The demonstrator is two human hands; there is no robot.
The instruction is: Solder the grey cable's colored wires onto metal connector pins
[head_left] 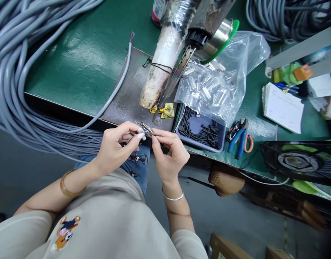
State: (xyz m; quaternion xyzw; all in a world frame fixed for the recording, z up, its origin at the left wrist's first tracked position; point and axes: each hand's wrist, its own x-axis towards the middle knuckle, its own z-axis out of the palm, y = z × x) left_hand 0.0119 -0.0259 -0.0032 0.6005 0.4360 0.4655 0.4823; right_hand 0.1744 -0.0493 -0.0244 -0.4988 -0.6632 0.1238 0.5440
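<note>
Between my two hands, just off the bench's front edge, is a small multi-pin connector (148, 129). My right hand (169, 149) pinches its right end between thumb and fingers. At the connector's left side, my left hand (118, 142) is closed with white wrapping on its fingertips, holding thin coloured wires (146, 133), one of them green. How the wires meet the pins is too small to make out. Beyond the hands, a soldering iron (168, 90) slants down over a dark metal plate (119, 104), its tip near a yellow sponge (167, 111). Several wired connectors (138, 158) lie on my lap.
Grey cable coils (8, 72) fill the left. A white tube (161, 61) and solder spool (219, 39) stand behind the plate. To the right are a bin (222, 142) of black pieces, a plastic bag (235, 79) of metal parts, blue-handled pliers (239, 142), paper (282, 108) and a fan (297, 160).
</note>
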